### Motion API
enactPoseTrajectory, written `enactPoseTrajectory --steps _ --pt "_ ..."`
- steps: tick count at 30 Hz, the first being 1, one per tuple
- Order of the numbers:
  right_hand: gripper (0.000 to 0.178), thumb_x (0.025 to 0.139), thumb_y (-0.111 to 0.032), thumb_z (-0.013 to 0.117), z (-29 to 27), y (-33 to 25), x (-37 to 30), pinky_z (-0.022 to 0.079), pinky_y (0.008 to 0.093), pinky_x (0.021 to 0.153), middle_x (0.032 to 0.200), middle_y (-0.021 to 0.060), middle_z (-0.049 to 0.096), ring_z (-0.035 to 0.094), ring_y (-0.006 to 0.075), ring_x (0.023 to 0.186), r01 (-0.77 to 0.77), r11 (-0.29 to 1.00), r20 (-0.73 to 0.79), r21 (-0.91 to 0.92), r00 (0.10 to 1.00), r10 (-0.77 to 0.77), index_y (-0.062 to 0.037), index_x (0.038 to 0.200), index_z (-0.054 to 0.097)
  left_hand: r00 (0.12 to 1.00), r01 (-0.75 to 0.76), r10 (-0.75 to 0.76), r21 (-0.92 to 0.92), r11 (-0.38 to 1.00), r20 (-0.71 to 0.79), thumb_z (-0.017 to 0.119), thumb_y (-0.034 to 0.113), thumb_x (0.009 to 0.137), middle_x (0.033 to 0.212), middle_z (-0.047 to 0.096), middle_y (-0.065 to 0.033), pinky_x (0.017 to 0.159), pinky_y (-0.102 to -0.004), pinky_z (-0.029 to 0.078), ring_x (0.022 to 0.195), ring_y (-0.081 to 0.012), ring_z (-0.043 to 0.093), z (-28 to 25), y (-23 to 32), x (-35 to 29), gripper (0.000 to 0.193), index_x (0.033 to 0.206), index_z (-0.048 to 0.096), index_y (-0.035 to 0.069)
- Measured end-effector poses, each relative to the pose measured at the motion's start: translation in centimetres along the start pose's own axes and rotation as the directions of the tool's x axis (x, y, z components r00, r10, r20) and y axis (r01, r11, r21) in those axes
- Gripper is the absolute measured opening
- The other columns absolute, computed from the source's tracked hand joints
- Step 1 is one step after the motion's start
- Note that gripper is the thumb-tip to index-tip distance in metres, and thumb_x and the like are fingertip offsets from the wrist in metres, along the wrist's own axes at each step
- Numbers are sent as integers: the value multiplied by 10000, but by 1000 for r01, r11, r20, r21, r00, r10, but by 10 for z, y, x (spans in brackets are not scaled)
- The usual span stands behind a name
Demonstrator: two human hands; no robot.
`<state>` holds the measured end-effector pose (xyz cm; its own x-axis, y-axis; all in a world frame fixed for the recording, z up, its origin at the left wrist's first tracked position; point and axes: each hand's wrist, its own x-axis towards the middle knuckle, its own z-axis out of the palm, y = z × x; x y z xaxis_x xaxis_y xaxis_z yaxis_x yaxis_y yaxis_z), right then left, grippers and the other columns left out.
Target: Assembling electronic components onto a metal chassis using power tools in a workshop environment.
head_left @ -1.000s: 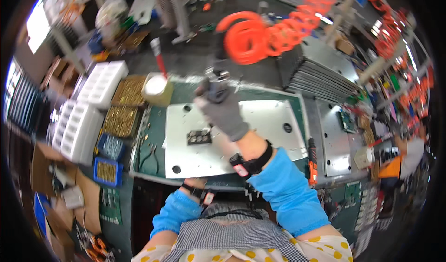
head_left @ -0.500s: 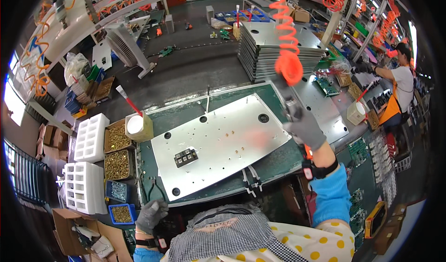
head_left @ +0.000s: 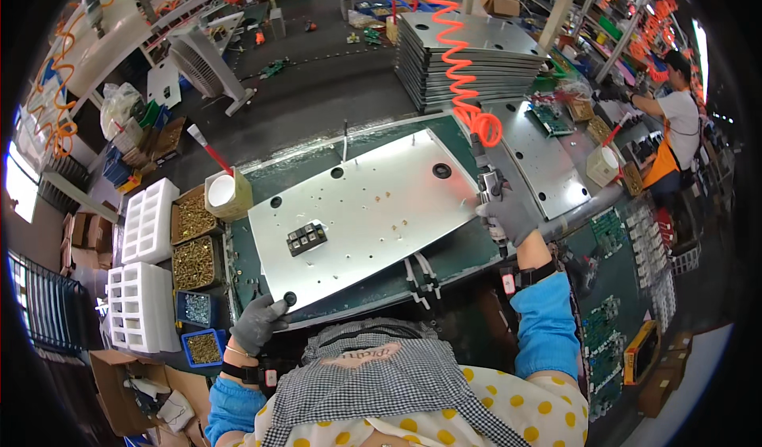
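Note:
My right hand (head_left: pixel 512 215), in a grey glove, is wrapped around an air screwdriver (head_left: pixel 489 184) hung from an orange coiled hose (head_left: pixel 456 66). The tool stands near upright just off the right end of a silver metal plate (head_left: pixel 365 209). My gloved left hand (head_left: pixel 260 326) is at the plate's near left corner, fingers closed on its edge by a black-ringed hole. On the plate sit a black terminal module (head_left: pixel 306 239) and several small brass screws (head_left: pixel 399 226). The plate lies at a slant on a green work surface (head_left: pixel 262 185).
Left of the plate stand a tub with a brush (head_left: pixel 226 195), trays of brass screws (head_left: pixel 193 262), blue bins (head_left: pixel 204 348) and white foam trays (head_left: pixel 143 308). Stacked metal plates (head_left: pixel 468 62) rise at the back. Another person (head_left: pixel 675 122) works at far right.
My left hand has moved forward onto the plate's near corner, over where pliers lay. The right hand has brought the screwdriver lower and nearer me. The whole view has shifted slightly.

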<state>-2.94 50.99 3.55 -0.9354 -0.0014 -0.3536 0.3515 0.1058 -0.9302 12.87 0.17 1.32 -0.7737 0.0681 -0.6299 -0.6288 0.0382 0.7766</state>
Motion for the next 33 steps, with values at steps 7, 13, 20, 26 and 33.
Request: enactPoseTrajectory --steps 7,13,20,26,33 --pt "242 700 -71 717 7 2 -40 466 297 512 713 66 614 591 153 574 16 984 -48 -177 999 -25 -22 906 599 993 -21 16 -43 999 -115 645 225 888 865 594 -36 647 -234 502 730 -109 576 -13 1 -5 374 1149 586 -36" --pt "327 694 -38 726 -14 17 -48 501 310 565 750 45 611 608 151 624 -12 998 -16 65 1000 13 -14 994 599 990 -52 52 8 999 -127 644 264 870 836 574 -11 638 -221 484 704 -104 545 -3 5 -5 416 1152 595 -39" --pt "391 706 -224 762 -60 42 -8 521 390 696 805 136 654 649 298 745 35 741 -254 -670 928 -273 -1 979 594 957 -77 82 29 997 -278 615 250 857 785 535 -1 559 -207 425 615 -82 490 9 1 -11 338 1059 618 -21" --pt "597 708 -299 784 -41 82 45 468 444 910 1135 228 616 594 382 1068 -117 674 -303 -730 939 -165 -25 1188 557 932 -188 235 185 965 -278 672 321 854 780 492 6 554 -220 423 616 -91 476 8 -12 -7 351 986 592 6" --pt "493 742 -256 743 -14 75 54 477 429 860 1138 161 580 562 326 1051 13 450 -265 -893 792 -550 -57 1147 544 945 -193 174 -42 980 -277 710 433 842 747 507 -8 532 -233 415 614 -110 500 4 -19 -8 457 963 572 14"
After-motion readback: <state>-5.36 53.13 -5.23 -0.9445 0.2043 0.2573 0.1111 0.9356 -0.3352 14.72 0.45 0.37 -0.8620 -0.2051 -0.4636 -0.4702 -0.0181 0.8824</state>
